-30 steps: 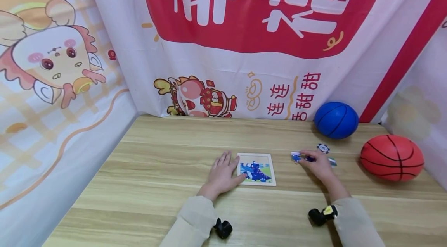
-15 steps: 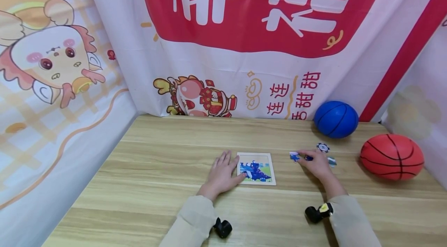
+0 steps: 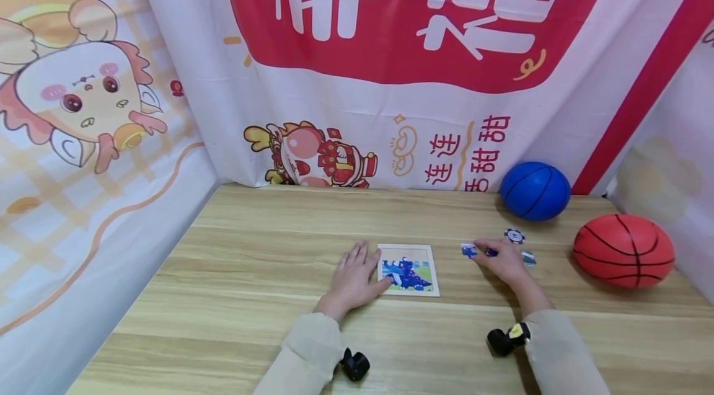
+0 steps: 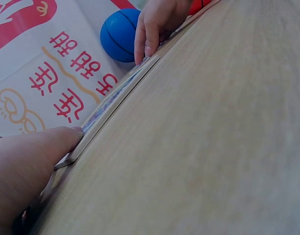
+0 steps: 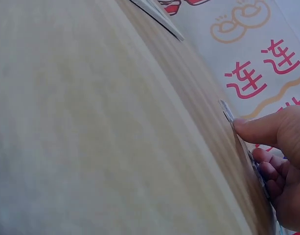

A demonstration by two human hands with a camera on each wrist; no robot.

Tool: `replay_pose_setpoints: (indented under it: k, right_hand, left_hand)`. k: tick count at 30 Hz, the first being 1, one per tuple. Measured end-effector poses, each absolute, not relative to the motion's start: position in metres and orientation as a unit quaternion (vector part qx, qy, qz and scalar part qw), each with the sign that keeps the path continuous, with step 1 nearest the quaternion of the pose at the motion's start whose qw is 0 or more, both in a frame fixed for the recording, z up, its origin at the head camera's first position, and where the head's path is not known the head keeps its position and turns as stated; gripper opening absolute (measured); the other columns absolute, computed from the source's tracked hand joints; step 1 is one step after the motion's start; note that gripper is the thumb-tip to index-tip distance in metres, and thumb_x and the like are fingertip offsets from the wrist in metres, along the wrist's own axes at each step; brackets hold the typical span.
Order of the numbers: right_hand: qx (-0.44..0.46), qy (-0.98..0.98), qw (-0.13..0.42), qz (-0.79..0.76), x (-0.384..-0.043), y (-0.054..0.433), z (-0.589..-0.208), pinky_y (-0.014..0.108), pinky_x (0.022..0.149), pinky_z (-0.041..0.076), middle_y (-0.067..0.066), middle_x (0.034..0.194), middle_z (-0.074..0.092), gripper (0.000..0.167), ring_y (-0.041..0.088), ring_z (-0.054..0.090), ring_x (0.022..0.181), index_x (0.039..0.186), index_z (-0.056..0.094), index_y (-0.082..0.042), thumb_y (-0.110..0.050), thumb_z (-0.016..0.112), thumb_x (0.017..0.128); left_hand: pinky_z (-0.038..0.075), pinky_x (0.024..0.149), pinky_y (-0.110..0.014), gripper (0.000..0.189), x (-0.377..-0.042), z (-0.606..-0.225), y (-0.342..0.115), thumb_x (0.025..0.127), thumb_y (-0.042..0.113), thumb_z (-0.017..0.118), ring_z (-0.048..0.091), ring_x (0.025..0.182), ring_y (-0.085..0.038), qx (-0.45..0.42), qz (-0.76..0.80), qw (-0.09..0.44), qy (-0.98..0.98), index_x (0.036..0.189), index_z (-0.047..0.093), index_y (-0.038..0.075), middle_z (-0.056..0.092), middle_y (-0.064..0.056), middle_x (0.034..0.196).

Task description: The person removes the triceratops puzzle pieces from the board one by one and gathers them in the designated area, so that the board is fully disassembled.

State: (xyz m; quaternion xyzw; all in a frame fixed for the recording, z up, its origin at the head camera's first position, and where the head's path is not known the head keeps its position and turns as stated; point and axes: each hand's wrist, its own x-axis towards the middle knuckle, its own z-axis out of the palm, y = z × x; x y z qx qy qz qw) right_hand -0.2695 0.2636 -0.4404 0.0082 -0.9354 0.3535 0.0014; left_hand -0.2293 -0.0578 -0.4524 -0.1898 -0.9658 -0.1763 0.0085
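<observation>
My left hand (image 3: 352, 280) lies on the table with fingers straight, its thumb resting on the left edge of a white-framed jigsaw puzzle (image 3: 413, 294). A blue dinosaur picture fills its lower part; bare beige backing shows along the top. In the left wrist view, the thumb (image 4: 66, 137) presses the frame's rim. To the right of the puzzle, my right hand (image 3: 504, 261) pinches a blue and white puzzle piece (image 3: 468, 251) at table level. A dark blue piece (image 3: 491, 253) shows partly beneath its fingers. In the right wrist view, the thumb (image 5: 252, 128) meets the piece's edge (image 5: 226, 108).
Behind the right hand lie a round black-and-white disc (image 3: 514, 236) and another puzzle piece (image 3: 528, 258). A blue ball (image 3: 535, 191) stands by the back curtain (image 3: 334, 91), and a red ball (image 3: 623, 251) to the right. Both wrists wear small black cameras (image 3: 355, 364).
My right hand has moved slightly left, and the pinched puzzle piece has shifted a little left with it. The left hand and the framed puzzle stay in place.
</observation>
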Motion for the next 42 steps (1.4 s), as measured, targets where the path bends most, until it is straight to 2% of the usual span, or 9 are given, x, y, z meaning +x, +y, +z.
replay_pose_setpoints:
  k: [7, 16, 24, 30, 35, 42]
  right_hand:
    - [0.038, -0.926, 0.013, 0.374, -0.267, 0.265, -0.432, 0.05, 0.084, 0.033, 0.027, 0.109, 0.048, 0.048, 0.039, 0.042, 0.101, 0.118, 0.049, 0.004, -0.02, 0.062, 0.079]
    - [0.062, -0.904, 0.035, 0.422, -0.259, 0.249, -0.418, 0.047, 0.08, 0.038, 0.024, 0.11, 0.048, 0.046, 0.035, 0.044, 0.098, 0.122, 0.045, 0.002, -0.018, 0.058, 0.083]
    - [0.07, -0.89, 0.004, 0.45, -0.249, 0.216, -0.42, 0.036, 0.072, 0.043, 0.015, 0.101, 0.052, 0.04, 0.026, 0.048, 0.089, 0.12, 0.049, -0.002, -0.015, 0.057, 0.083]
    - [0.101, -0.886, -0.006, 0.453, -0.242, 0.191, -0.426, 0.034, 0.071, 0.043, 0.01, 0.094, 0.055, 0.036, 0.023, 0.05, 0.084, 0.113, 0.055, -0.002, -0.012, 0.062, 0.08]
    - [0.124, -0.892, -0.014, 0.435, -0.236, 0.18, -0.433, 0.034, 0.072, 0.042, 0.006, 0.089, 0.055, 0.036, 0.019, 0.049, 0.082, 0.11, 0.058, -0.003, -0.011, 0.065, 0.076]
    - [0.161, -0.909, 0.032, 0.384, -0.234, 0.178, -0.443, 0.034, 0.071, 0.038, 0.005, 0.094, 0.054, 0.034, 0.019, 0.045, 0.084, 0.105, 0.062, -0.005, -0.015, 0.069, 0.073]
  left_hand:
    - [0.005, 0.101, -0.042, 0.072, -0.228, -0.451, -0.057, 0.081, 0.059, 0.038, 0.006, 0.128, -0.028, -0.192, -0.179, 0.005, -0.965, 0.136, 0.026, 0.013, 0.012, -0.015, 0.141]
    - [0.007, 0.101, -0.044, 0.072, -0.226, -0.447, -0.056, 0.081, 0.057, 0.042, 0.007, 0.127, -0.03, -0.2, -0.206, 0.013, -0.958, 0.136, 0.027, 0.013, 0.013, -0.017, 0.14]
    - [0.011, 0.1, -0.045, 0.067, -0.216, -0.441, -0.043, 0.082, 0.055, 0.041, 0.008, 0.127, -0.031, -0.225, -0.196, 0.013, -0.954, 0.136, 0.028, 0.017, 0.013, -0.018, 0.14]
    - [0.01, 0.1, -0.044, 0.061, -0.208, -0.441, -0.032, 0.085, 0.052, 0.038, 0.007, 0.127, -0.031, -0.245, -0.188, 0.002, -0.951, 0.136, 0.029, 0.02, 0.012, -0.018, 0.14]
    - [0.012, 0.1, -0.045, 0.057, -0.207, -0.446, -0.03, 0.087, 0.049, 0.037, 0.01, 0.127, -0.031, -0.254, -0.172, 0.013, -0.952, 0.135, 0.032, 0.018, 0.015, -0.019, 0.139]
    - [0.013, 0.1, -0.045, 0.054, -0.208, -0.449, -0.03, 0.088, 0.047, 0.037, 0.01, 0.127, -0.03, -0.263, -0.163, 0.025, -0.951, 0.133, 0.034, 0.018, 0.016, -0.018, 0.139]
